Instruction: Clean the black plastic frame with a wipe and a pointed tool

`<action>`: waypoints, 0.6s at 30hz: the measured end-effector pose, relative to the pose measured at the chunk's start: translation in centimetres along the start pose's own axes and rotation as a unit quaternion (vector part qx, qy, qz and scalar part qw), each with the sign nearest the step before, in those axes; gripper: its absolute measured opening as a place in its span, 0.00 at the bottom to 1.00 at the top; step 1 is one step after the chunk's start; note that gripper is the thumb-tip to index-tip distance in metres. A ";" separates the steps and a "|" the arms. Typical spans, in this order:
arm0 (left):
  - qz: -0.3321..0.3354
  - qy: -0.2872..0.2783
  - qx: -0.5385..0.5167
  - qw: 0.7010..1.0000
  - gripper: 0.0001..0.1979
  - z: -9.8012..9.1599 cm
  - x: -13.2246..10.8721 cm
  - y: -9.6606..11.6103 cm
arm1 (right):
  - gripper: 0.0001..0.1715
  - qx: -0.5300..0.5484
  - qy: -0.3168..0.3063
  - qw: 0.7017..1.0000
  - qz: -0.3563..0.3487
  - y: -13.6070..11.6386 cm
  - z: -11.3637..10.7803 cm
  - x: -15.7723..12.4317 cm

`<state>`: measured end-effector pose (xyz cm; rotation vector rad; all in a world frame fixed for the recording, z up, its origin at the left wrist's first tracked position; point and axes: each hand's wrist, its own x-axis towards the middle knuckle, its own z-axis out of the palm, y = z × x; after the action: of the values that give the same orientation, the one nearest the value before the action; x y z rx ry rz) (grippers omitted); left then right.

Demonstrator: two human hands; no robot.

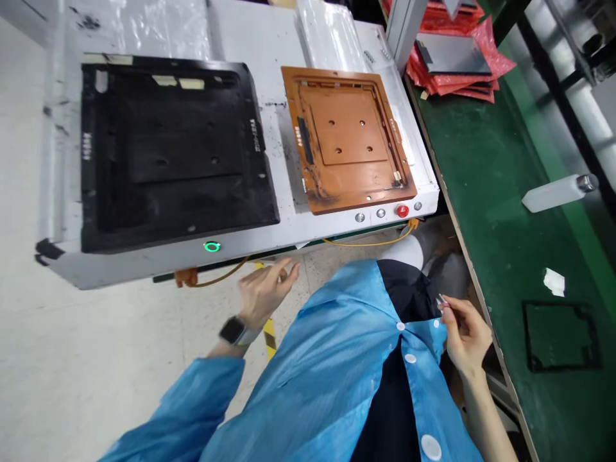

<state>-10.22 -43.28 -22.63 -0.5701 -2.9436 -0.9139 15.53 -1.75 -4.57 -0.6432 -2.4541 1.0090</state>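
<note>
My left hand [267, 289], with a dark-faced watch on its wrist, hovers just below the front edge of the white machine [158, 256]. Its fingers are loosely bent, thumb apart from them, and nothing shows in it. On the machine above lies a black fixture plate [187, 141]; an orange-brown fixture plate [349, 135] is to its right. Close to my blue smock, my right hand [464, 333] is closed in a pinch on a small thin metal-tipped thing [441, 299]. Most of that thing is hidden by the fingers.
Along the right runs a green bench [510, 167] with a white bottle [558, 192], a scrap of white paper [554, 282] and a thin black frame [561, 369]. Flat panels in red wrap [452, 86] are stacked behind. A red button [402, 210] sits on the machine's front.
</note>
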 end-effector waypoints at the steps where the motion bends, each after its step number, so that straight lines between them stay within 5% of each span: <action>1: -0.002 -0.003 0.007 1.000 0.26 0.8 0.9 0.0 | 0.13 0.007 -0.008 1.000 0.004 0.0 0.3 -0.5; 6: -0.015 -0.018 0.011 1.000 0.25 1.8 4.5 -0.9 | 0.22 0.033 -0.022 0.998 0.045 1.0 1.7 -3.4; 11: -0.039 -0.024 -0.022 0.999 0.25 1.4 5.4 -0.1 | 0.24 0.066 -0.034 0.994 0.086 2.1 2.9 -5.1; 18: -0.032 -0.064 -0.136 0.988 0.25 -2.3 4.9 7.1 | 0.25 0.128 -0.032 0.982 0.131 1.7 3.2 -5.1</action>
<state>-12.58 -37.46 -16.24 -0.5632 -2.9852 -1.3479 18.41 -5.26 -8.88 -0.8725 -2.2766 1.4401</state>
